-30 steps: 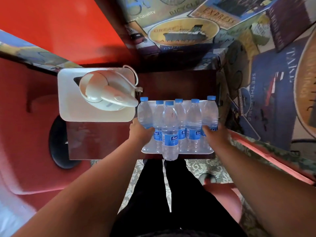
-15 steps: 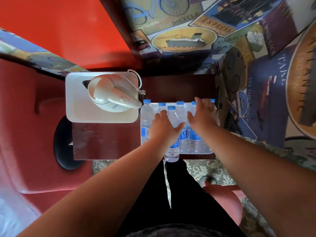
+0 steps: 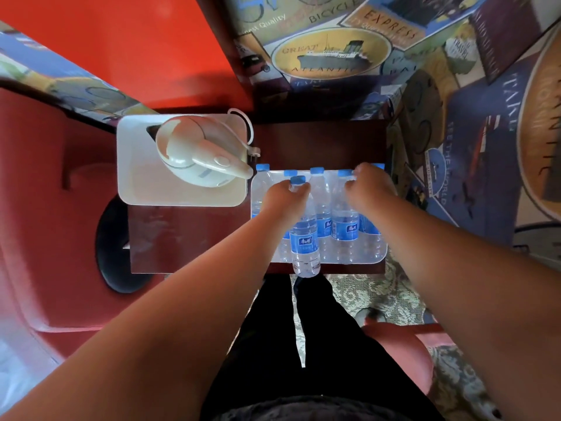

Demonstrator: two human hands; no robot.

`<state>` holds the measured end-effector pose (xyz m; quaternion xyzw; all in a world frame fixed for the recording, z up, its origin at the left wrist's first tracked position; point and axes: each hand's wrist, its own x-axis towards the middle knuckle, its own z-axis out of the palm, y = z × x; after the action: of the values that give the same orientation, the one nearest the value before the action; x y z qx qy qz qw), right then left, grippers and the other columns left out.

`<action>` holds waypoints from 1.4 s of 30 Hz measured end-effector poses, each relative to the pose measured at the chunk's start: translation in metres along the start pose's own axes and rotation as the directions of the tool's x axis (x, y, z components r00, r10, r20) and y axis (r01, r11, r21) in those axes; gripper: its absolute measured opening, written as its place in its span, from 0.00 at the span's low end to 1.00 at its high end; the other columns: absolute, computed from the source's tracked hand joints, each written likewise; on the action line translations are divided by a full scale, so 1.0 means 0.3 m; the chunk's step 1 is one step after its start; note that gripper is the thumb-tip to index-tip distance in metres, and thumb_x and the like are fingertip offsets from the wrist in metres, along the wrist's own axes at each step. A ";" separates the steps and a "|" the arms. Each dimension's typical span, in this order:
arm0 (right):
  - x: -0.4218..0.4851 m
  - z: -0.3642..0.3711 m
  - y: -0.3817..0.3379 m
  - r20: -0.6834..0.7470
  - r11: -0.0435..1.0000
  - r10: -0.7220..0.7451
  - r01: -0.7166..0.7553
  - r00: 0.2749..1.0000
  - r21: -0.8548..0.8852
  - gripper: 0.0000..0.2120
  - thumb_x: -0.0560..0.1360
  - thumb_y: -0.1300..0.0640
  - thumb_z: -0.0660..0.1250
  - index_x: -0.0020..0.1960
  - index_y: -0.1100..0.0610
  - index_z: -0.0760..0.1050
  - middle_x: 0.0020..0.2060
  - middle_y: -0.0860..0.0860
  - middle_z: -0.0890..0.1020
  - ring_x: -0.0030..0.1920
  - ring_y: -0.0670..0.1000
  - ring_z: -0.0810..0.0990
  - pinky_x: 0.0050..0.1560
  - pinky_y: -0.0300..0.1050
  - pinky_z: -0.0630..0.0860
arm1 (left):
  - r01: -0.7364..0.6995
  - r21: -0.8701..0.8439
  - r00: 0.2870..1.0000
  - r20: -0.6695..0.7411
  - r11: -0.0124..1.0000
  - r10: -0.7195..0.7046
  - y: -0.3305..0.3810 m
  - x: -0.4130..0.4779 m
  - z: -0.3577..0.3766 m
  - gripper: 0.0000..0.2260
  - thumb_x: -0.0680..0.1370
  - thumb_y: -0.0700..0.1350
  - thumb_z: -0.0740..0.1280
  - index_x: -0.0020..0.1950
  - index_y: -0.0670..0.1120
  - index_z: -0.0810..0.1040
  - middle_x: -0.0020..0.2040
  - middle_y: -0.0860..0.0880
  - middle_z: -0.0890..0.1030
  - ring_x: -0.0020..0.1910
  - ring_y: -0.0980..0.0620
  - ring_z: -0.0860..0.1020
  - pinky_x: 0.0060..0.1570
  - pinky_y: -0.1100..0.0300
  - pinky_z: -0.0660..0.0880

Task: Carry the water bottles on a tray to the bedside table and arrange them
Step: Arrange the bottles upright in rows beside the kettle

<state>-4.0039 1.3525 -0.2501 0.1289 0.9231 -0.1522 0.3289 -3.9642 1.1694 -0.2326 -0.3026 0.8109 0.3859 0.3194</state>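
Observation:
A clear tray (image 3: 382, 257) with several water bottles, blue caps and blue labels, rests on the right half of the dark wooden bedside table (image 3: 318, 141). My left hand (image 3: 283, 199) is closed around the neck of the front bottle (image 3: 304, 242), just below its cap. The base of this bottle shows over the tray's front edge. My right hand (image 3: 368, 189) pinches the neck of a bottle (image 3: 344, 229) in the back row, right of the middle. The far-right bottle is mostly hidden behind my right hand and forearm.
A white tray (image 3: 136, 189) carrying a cream electric kettle (image 3: 194, 153) fills the table's left rear, touching the bottle tray's corner. Red furniture stands to the left, a patterned bedspread to the right. Patterned carpet and my legs lie below the table's front edge.
Both hands left the tray's sides, rose over the bottles and closed on two bottle necks. The tray stays on the table.

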 end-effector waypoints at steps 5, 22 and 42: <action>-0.070 -0.008 0.014 0.042 0.991 -0.119 0.121 0.992 -0.056 0.17 0.78 0.52 0.64 0.63 0.60 0.74 0.58 0.58 0.79 0.60 0.60 0.78 0.53 0.48 0.75 | 0.017 -0.039 0.999 0.045 0.999 -0.015 -0.016 -0.040 -0.051 0.12 0.78 0.52 0.61 0.50 0.46 0.79 0.37 0.48 0.78 0.32 0.51 0.77 0.27 0.62 0.69; -0.049 -0.078 -0.066 0.020 0.945 -0.149 0.148 0.989 -0.291 0.17 0.79 0.46 0.64 0.58 0.59 0.77 0.54 0.59 0.81 0.54 0.62 0.80 0.49 0.51 0.78 | -0.084 -0.142 0.996 -0.011 0.986 0.083 -0.105 -0.109 -0.111 0.10 0.83 0.49 0.58 0.59 0.45 0.70 0.46 0.51 0.78 0.41 0.51 0.76 0.32 0.66 0.71; -0.683 -0.262 -0.667 0.221 0.445 -0.796 0.792 0.563 -0.418 0.16 0.75 0.38 0.63 0.51 0.50 0.72 0.44 0.49 0.80 0.45 0.55 0.79 0.43 0.50 0.76 | -0.329 -0.043 0.870 -0.403 0.943 0.285 -0.396 -0.443 -0.855 0.10 0.77 0.50 0.68 0.51 0.57 0.67 0.43 0.56 0.79 0.41 0.54 0.78 0.37 0.60 0.71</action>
<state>-3.9623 1.1687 -0.0204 -0.4013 0.8831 -0.0576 0.2363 -3.8682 0.9300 -0.0563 -0.2580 0.8733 0.4076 0.0686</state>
